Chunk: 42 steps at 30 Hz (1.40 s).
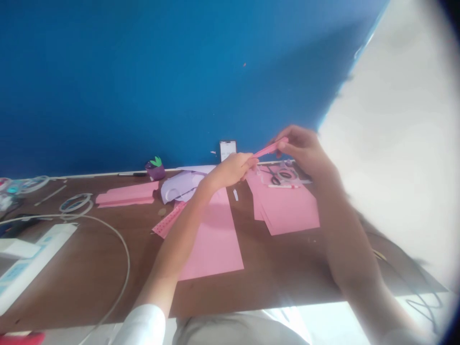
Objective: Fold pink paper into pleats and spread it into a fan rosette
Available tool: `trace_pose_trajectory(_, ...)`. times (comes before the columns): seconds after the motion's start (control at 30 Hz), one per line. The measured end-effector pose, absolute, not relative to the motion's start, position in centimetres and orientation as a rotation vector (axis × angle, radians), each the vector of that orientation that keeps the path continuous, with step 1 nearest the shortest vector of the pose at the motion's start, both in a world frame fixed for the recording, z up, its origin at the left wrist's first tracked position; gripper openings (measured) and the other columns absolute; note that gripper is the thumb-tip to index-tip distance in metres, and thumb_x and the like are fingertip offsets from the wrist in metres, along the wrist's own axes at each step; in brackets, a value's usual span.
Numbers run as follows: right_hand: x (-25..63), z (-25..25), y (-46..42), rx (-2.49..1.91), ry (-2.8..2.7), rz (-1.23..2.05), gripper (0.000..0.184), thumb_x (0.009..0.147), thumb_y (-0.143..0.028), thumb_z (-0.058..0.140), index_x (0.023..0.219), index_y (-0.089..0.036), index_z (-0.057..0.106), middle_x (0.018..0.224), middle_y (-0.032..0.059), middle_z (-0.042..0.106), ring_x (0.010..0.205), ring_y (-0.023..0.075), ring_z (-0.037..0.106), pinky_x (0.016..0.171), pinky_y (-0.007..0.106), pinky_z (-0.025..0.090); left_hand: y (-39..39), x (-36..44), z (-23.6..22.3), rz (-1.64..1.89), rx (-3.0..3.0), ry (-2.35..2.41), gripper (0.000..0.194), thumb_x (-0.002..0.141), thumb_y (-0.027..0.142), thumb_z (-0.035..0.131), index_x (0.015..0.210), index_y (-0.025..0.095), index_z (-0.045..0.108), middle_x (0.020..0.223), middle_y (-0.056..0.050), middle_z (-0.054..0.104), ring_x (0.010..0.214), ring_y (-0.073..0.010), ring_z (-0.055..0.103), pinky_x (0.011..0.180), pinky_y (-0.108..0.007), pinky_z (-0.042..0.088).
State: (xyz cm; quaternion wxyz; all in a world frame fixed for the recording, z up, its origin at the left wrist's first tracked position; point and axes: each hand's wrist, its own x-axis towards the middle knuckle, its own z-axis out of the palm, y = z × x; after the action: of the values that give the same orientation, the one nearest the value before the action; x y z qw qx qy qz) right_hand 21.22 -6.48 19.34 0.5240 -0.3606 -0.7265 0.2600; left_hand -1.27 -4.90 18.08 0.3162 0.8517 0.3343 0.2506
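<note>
A narrow folded strip of pink paper (pixel 269 149) is stretched between my two hands, above the back of the table. My left hand (pixel 233 168) pinches its left end, and my right hand (pixel 300 146) grips the right end between thumb and fingers. Below my left forearm lies a large pink sheet (pixel 215 239). Under my right hand rests a stack of pink sheets (pixel 291 211), with scissors (pixel 276 179), a roll of tape (pixel 286 175) and a white pen-like stick (pixel 283 186) on top. Crumpled lilac paper (pixel 183 184) lies left of my left hand.
A phone (pixel 227 149) leans against the blue wall. Farther left are a folded pink paper (pixel 127 194), a purple cup-like object with green leaves (pixel 155 170), a pen (pixel 131 174), a dotted pink strip (pixel 168 221), a white power strip (pixel 39 261) and a looped cable (pixel 125 254).
</note>
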Motion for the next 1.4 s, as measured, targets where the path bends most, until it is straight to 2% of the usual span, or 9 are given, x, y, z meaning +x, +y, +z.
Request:
trace_pose_trajectory(0.3,21.8,18.7,-5.6,-0.911,-1.723,0.703,0.026,0.068,-0.040,0.083,0.088,-0.027,0.073,0.074,0.0005,0.069,0.067,0.0174,0.065,0.062,0.032,0.054,-4.6,-1.2,17.8,0.445,2.092,0.771,0.042,0.095,0.054,0.038,0.092,0.015,0.055,0.068,-0.006,0.067,0.045,-0.0096,0.058,0.045,-0.020,0.042)
trace_pose_trajectory(0.47,21.4,19.0,-5.9,-0.899,-1.664,0.612,0.027,0.071,-0.035,0.082,0.094,-0.025,0.071,0.074,0.0007,0.071,0.069,0.0176,0.067,0.067,0.032,0.056,-4.8,-0.9,17.8,0.441,2.017,0.701,0.049,0.089,0.059,0.049,0.113,0.016,0.049,0.085,-0.008,0.072,0.046,-0.0097,0.061,0.045,-0.020,0.043)
trace_pose_trajectory(0.57,21.4,19.2,-6.3,-0.900,-1.658,0.568,0.031,0.071,-0.035,0.082,0.097,-0.025,0.069,0.074,0.0005,0.071,0.071,0.0177,0.068,0.067,0.030,0.055,-5.0,-0.7,17.8,0.430,1.986,0.650,0.051,0.091,0.057,0.047,0.124,0.018,0.046,0.097,-0.011,0.072,0.050,-0.0093,0.062,0.048,-0.021,0.045)
trace_pose_trajectory(0.63,21.6,19.4,-6.4,-0.884,-1.670,0.585,0.038,0.071,-0.036,0.082,0.105,-0.027,0.067,0.075,0.0001,0.071,0.073,0.0181,0.069,0.068,0.030,0.055,-4.9,-0.6,17.7,0.423,1.978,0.650,0.049,0.094,0.054,0.042,0.126,0.017,0.046,0.093,-0.010,0.072,0.049,-0.0089,0.062,0.048,-0.020,0.045)
trace_pose_trajectory(0.77,22.3,19.1,-6.2,-0.810,-1.728,0.778,0.074,0.065,-0.043,0.084,0.131,-0.031,0.054,0.081,0.0000,0.073,0.075,0.0200,0.070,0.064,0.029,0.055,-4.6,-0.5,17.4,0.379,1.978,0.665,0.047,0.096,0.053,0.037,0.118,0.014,0.052,0.074,-0.007,0.070,0.046,-0.0094,0.060,0.047,-0.019,0.044)
trace_pose_trajectory(0.87,22.8,18.5,-5.6,-0.791,-1.786,0.914,0.086,0.058,-0.048,0.087,0.134,-0.030,0.052,0.089,0.0021,0.075,0.073,0.0212,0.070,0.059,0.029,0.054,-4.3,-0.4,17.0,0.353,1.973,0.672,0.045,0.097,0.053,0.036,0.111,0.014,0.053,0.076,-0.008,0.071,0.047,-0.0099,0.062,0.048,-0.020,0.046)
trace_pose_trajectory(0.93,22.9,18.2,-5.2,-0.800,-1.841,0.978,0.081,0.059,-0.043,0.087,0.132,-0.029,0.055,0.091,0.0028,0.075,0.073,0.0203,0.070,0.059,0.028,0.055,-4.3,-0.3,16.9,0.326,1.978,0.669,0.044,0.097,0.052,0.036,0.110,0.015,0.053,0.077,-0.008,0.072,0.048,-0.0102,0.062,0.048,-0.020,0.046)
trace_pose_trajectory(1.1,22.2,18.4,-5.4,-0.879,-1.861,0.935,0.046,0.065,-0.034,0.085,0.108,-0.025,0.068,0.077,0.0007,0.074,0.067,0.0173,0.070,0.061,0.027,0.055,-4.7,0.0,17.0,0.287,1.981,0.661,0.046,0.097,0.051,0.036,0.120,0.014,0.050,0.080,-0.009,0.072,0.049,-0.0106,0.062,0.048,-0.020,0.045)
trace_pose_trajectory(1.4,21.6,19.2,-6.7,-0.897,-1.781,0.774,0.043,0.069,-0.029,0.083,0.109,-0.028,0.068,0.076,-0.0009,0.073,0.064,0.0165,0.068,0.059,0.027,0.054,-5.6,-0.3,17.9,0.357,1.973,0.596,0.063,0.092,0.065,0.032,0.131,0.018,0.047,0.100,-0.013,0.072,0.062,-0.0118,0.065,0.057,-0.021,0.047)
